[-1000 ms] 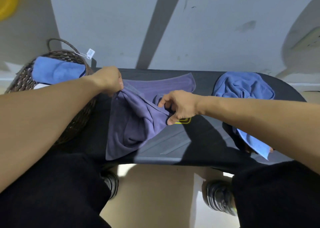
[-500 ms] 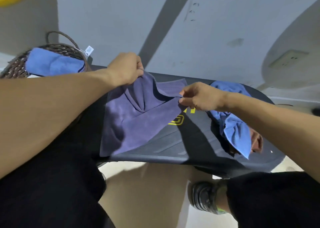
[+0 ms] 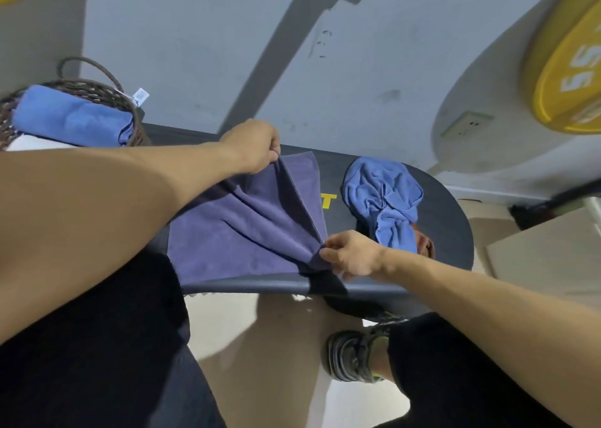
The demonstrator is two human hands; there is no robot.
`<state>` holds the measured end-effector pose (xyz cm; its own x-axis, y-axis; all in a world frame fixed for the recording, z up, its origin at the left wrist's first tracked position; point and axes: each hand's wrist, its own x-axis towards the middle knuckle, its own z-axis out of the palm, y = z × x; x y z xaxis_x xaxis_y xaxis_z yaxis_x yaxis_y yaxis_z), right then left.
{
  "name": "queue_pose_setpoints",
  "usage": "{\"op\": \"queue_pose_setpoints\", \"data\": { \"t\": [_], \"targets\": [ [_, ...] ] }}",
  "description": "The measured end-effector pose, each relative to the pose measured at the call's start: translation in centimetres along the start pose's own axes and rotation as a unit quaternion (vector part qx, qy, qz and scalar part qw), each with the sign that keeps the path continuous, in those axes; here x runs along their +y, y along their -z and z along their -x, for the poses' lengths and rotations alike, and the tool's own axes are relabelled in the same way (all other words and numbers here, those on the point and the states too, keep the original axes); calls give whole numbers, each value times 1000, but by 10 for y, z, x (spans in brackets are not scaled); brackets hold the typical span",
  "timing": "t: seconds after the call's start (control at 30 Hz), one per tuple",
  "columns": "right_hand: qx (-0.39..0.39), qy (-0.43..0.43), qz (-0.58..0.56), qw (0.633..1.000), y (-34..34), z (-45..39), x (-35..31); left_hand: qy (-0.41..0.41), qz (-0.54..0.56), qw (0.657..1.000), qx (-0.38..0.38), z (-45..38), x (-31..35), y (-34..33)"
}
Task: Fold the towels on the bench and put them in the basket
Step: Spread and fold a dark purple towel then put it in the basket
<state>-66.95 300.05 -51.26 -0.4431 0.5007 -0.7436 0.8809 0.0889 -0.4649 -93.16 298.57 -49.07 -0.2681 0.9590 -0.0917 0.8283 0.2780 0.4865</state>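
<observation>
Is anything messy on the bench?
Yes. The light blue towel lies crumpled in a heap at the right end of the bench, one end drooping over something orange-brown. It is not folded yet.

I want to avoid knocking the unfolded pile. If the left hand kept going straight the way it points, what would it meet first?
Probably nothing on the bench: the left hand, pinching the purple towel, points past the bench toward the wall. The crumpled blue towel lies off to the right. Depth is unclear.
</observation>
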Motion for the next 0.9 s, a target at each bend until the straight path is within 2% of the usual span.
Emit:
{"op": "queue_pose_setpoints", "data": {
  "t": [0.1,0.2,0.27,0.43,0.53,0.63,0.7,0.8,0.9],
  "targets": [
    [-24,5,-14,1000,-8,-7,7,-6,2,1000,-7,1,7,-3],
    [-65,-26,1,998,-7,-8,14,-1,10,1000,-2,1,11,-6],
    [-51,-44,10,998,-5,-9,18,10,23,1000,-5,0,11,-8],
    [-20,-48,-95,994,-2,-10,27,-2,50,999,10,-8,6,-13],
    [16,-30,-84,996,-1,-7,35,-17,98,995,17,-20,8,-17],
    [-25,-24,-158,987,1,-6,40,-30,165,985,48,-35,18,-29],
    [-37,-32,-175,983,2,-5,44,-37,160,985,57,-45,24,-42],
    [11,-58,-143,988,0,-6,55,-50,124,991,25,-59,28,-66],
    [42,-78,-185,979,-8,-6,71,-40,122,992,-17,-72,29,-86]
  ]
}}
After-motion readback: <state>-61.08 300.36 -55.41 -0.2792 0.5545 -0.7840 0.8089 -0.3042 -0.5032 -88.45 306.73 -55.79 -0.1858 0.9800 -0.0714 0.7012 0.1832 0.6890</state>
